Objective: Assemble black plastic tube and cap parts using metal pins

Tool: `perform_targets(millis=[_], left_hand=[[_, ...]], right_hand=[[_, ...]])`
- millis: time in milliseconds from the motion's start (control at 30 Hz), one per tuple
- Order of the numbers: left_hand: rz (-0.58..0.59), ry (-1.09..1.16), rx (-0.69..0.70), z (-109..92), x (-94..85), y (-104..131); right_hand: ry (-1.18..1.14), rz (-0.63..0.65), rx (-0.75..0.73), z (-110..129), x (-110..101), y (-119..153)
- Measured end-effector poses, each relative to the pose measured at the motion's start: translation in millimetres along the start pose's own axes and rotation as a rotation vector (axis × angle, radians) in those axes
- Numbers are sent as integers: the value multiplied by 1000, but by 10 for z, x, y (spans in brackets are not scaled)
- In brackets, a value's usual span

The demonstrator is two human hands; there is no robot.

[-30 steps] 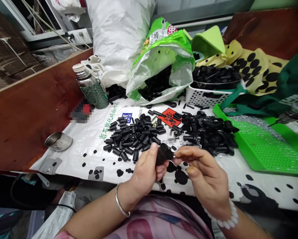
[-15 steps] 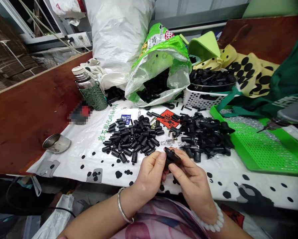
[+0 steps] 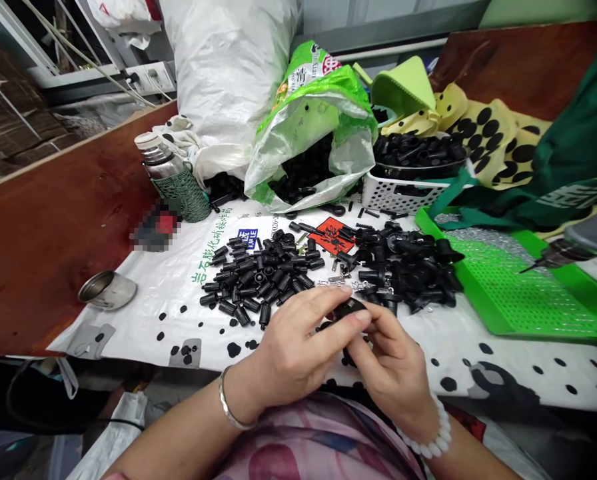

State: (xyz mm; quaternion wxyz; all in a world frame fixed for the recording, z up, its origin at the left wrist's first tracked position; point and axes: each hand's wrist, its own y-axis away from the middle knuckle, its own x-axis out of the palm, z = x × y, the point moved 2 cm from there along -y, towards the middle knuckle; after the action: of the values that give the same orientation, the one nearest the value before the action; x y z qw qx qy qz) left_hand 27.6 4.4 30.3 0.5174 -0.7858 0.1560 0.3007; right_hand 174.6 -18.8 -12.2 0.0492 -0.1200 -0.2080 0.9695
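Both hands meet at a black plastic part above the sheet's front edge. My left hand lies partly over it, index and middle fingers on its top and side. My right hand pinches the part from the right with thumb and fingers. Its underside is hidden by the fingers. Beyond the hands sits a pile of small black cylinders, and to its right a heap of larger black parts. A few small metal pieces lie between the two piles.
A metal cup and a thermos stand at the left. An open green-white bag and a white basket of black parts are behind. At the right, a green tray holds silvery pieces, with a drill-like tool above.
My left hand has turned over the black part, its fingers now reaching across the top instead of pinching the side. The whole view has shifted slightly.
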Motion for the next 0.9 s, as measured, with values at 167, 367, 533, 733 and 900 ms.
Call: perform_targets(millis=[167, 367, 533, 733, 900], left_hand=[[21, 53, -27, 29, 55, 66], [-101, 145, -164, -1, 95, 103], [-111, 150, -245, 25, 110, 93], [-75, 311, -568, 160, 176, 184], [-140, 338, -644, 212, 252, 266]], right_hand=[[66, -35, -55, -60, 7, 35], [159, -97, -94, -114, 58, 79], [207, -126, -191, -56, 83, 34], [348, -107, -365, 2, 71, -95], [416, -41, -357, -19, 57, -139]])
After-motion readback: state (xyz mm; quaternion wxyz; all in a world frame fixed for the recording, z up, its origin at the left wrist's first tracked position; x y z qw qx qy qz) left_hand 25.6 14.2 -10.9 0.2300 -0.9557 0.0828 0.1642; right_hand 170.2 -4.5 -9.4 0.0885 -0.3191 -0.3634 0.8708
